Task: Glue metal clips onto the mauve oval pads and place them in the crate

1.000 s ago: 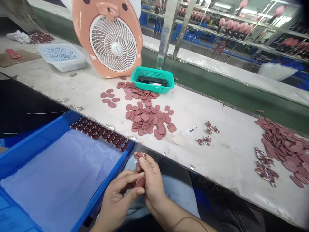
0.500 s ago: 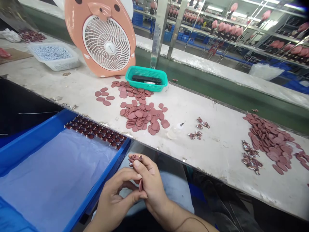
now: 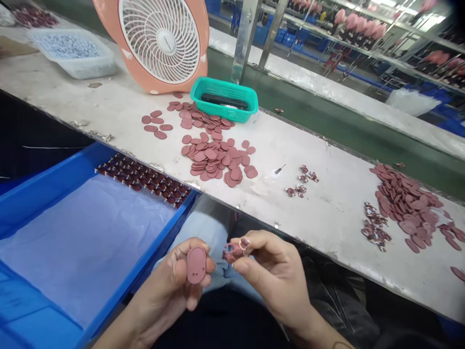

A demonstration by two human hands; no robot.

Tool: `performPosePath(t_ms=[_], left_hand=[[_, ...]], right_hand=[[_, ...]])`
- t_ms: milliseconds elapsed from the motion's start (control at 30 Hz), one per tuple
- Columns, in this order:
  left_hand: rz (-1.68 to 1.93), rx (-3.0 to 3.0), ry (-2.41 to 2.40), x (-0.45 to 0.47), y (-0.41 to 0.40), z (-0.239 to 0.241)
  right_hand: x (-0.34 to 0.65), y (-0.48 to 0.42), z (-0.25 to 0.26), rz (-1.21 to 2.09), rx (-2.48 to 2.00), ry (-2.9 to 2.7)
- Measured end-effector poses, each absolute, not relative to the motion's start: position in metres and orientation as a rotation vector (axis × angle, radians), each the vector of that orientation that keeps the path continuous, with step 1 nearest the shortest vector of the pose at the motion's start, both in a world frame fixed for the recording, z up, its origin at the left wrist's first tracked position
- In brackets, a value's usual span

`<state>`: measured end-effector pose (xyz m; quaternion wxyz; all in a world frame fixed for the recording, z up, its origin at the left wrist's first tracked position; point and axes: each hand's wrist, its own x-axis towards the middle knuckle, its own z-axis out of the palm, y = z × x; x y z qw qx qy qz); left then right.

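Observation:
Over my lap, my left hand [image 3: 174, 286] pinches a flat pink oval piece [image 3: 196, 264] with two small holes, its face turned up to me. My right hand [image 3: 272, 271] sits just to the right, fingers closed on a small cluster of dark red and white parts [image 3: 234, 249]. The two hands are a little apart, below the front edge of the worktable [image 3: 327, 213]. A heap of the same pink ovals [image 3: 218, 160] lies on the table ahead of me.
A blue tray [image 3: 54, 194] with a pale liner and rows of dark red pieces [image 3: 145, 179] sits at my left. On the table stand a pink fan [image 3: 163, 43], a teal basket [image 3: 225, 99], a white bin [image 3: 69, 55], small parts [image 3: 301, 179], and another oval pile [image 3: 407, 203].
My hands were joined around an oval held edge-on; they have separated, the left turning the oval face-up, the right moving right with the small parts. The view tilted down.

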<state>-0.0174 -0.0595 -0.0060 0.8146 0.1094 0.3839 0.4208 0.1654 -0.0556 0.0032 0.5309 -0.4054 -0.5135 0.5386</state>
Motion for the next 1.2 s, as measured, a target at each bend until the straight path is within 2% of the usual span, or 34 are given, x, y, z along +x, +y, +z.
performPosePath(t_ms=[233, 667, 867, 1067, 1200], left_hand=[[0.813, 0.332, 0.655, -0.016, -0.057, -0.017], [0.813, 0.277, 0.715, -0.015, -0.06, -0.016], [0.753, 0.299, 0.687, 0.002, -0.061, -0.019], [0.694, 0.421, 0.753, 0.006, -0.064, -0.016], [0.583, 0.38, 0.76, -0.002, -0.061, -0.019]], right_hand=[[0.173, -0.053, 0.031, 0.883, -0.92, -1.792], [0.173, -0.056, 0.028, 0.869, -1.024, -1.799], [0.153, -0.057, -0.002, 1.006, -1.03, -1.249], [0.146, -0.038, -0.003, 1.099, -0.981, -1.497], [0.15, -0.032, 0.0, 1.471, -1.081, -1.539]])
